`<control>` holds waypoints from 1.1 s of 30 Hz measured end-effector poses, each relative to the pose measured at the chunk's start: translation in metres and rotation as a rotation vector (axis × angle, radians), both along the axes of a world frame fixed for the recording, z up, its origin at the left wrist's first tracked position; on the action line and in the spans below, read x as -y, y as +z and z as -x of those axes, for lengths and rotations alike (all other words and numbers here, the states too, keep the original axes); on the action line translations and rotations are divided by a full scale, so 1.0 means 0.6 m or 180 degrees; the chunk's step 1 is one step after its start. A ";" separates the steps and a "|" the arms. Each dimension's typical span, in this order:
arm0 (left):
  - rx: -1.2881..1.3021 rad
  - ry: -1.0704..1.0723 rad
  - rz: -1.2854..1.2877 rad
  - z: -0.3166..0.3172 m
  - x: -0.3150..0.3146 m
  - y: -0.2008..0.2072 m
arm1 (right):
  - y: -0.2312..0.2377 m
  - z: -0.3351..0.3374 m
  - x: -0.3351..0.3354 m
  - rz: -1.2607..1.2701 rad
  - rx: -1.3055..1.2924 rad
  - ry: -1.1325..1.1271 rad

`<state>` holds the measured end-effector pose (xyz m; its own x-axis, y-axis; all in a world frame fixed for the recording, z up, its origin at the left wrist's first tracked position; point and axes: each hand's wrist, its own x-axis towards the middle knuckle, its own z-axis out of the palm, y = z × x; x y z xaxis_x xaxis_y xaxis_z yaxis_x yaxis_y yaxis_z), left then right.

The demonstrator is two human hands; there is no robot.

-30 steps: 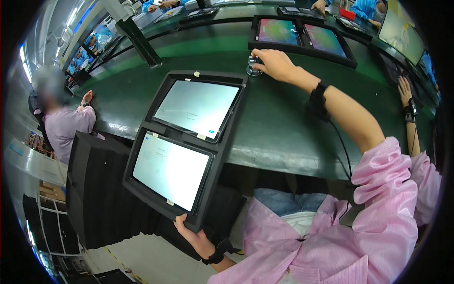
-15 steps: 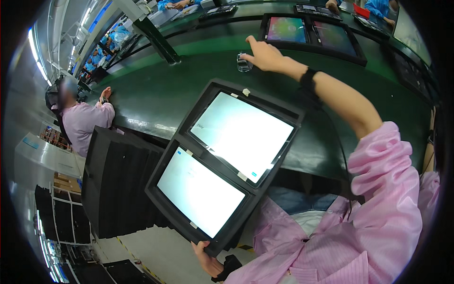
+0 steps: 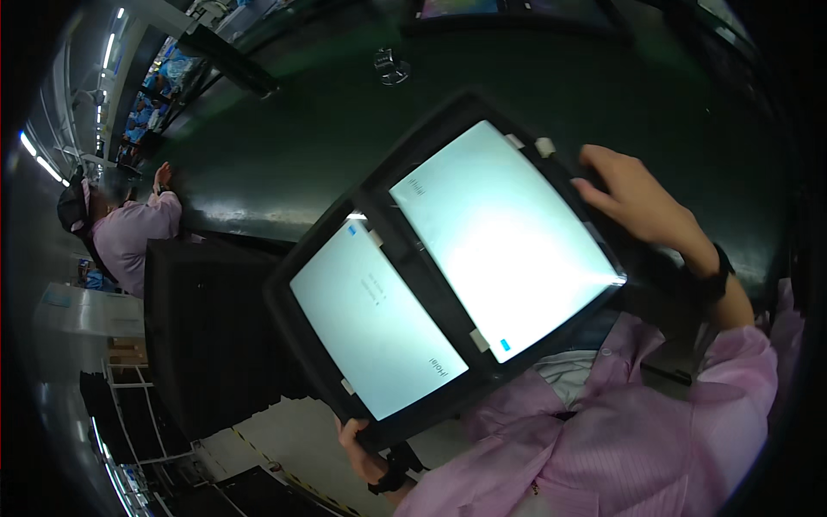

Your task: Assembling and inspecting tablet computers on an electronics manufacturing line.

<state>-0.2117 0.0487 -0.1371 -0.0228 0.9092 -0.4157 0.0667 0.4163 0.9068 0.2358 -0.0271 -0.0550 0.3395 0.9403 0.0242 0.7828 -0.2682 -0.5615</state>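
Observation:
A black two-compartment tray (image 3: 284, 297) is held tilted in front of me, with a tablet in each compartment. The larger-looking right tablet (image 3: 508, 233) and the left tablet (image 3: 375, 319) both have bright white screens. My left hand (image 3: 357, 448) grips the tray's lower-left corner, its thumb on the rim and its other fingers mostly hidden beneath. At the tray's upper-right edge is my right hand (image 3: 637, 194), thumb and forefinger apart; it looks empty, and whether it touches the rim is unclear. Small pale tabs (image 3: 544, 147) stick out beside the tablets.
A small clear stand-like object (image 3: 391, 67) rests on the dark green table (image 3: 327, 129). More tablets in a tray (image 3: 517, 26) lie at the far side. To the left rise stacked black trays (image 3: 207, 336), and a person in pink (image 3: 138, 233) sits beyond them.
My right hand has come back from the clear object to the tray's right edge. The tray has turned and shifted slightly right in view, still in my left hand.

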 end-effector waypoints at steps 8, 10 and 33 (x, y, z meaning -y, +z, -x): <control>0.0142 -0.1339 -0.1211 -0.233 -0.015 0.064 | -0.046 -0.078 0.236 -0.0440 0.0545 -0.1703; 0.0559 -0.1350 -0.0699 -0.268 -0.042 0.065 | -0.041 -0.081 0.259 -0.0406 0.0081 -0.2124; -0.2052 -0.2303 -0.3005 -0.417 -0.091 0.062 | -0.043 0.087 0.002 0.0004 0.1520 -0.1270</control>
